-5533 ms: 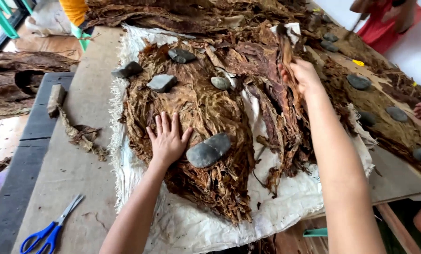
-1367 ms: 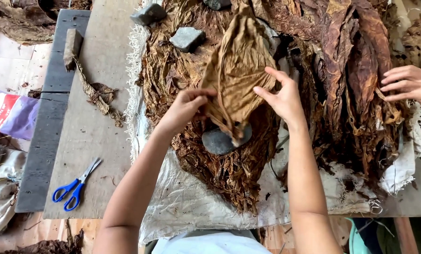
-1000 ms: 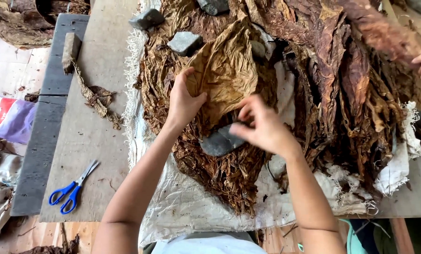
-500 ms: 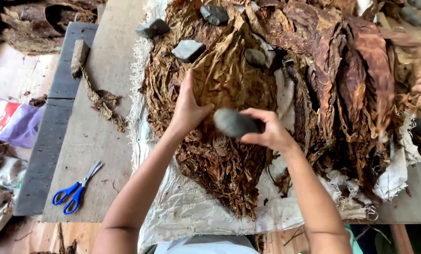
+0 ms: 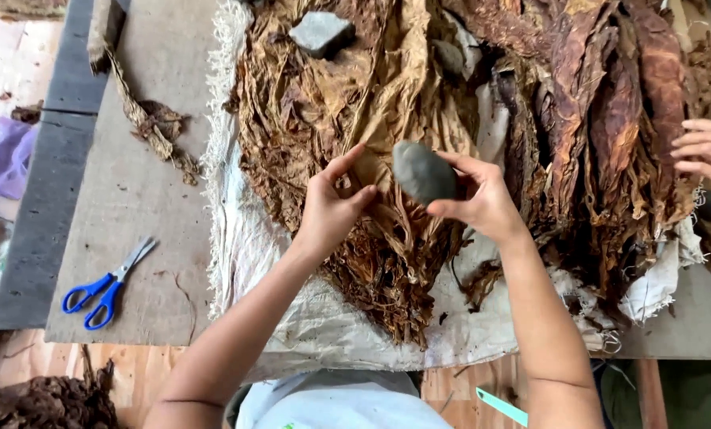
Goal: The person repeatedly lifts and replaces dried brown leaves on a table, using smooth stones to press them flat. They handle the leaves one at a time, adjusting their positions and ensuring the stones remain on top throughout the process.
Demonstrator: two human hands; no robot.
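Observation:
My right hand (image 5: 484,200) holds a smooth dark grey stone (image 5: 422,171) just above a pile of dried brown leaves (image 5: 347,127). My left hand (image 5: 330,210) presses flat on the pale top leaf beside the stone, fingers together. The leaves lie on a white woven cloth (image 5: 236,238) spread over the table. Another grey stone (image 5: 320,33) sits on the leaves at the top of the pile.
Blue-handled scissors (image 5: 105,284) lie on the table at left. A darker heap of leaves (image 5: 602,103) fills the right side, where another person's hand (image 5: 709,155) rests. Leaf scraps (image 5: 153,127) trail along the left board. A wooden floor shows below the table edge.
My right hand picked the grey stone off the pile and lifted it. My left hand laid the pale leaf down and now presses it flat.

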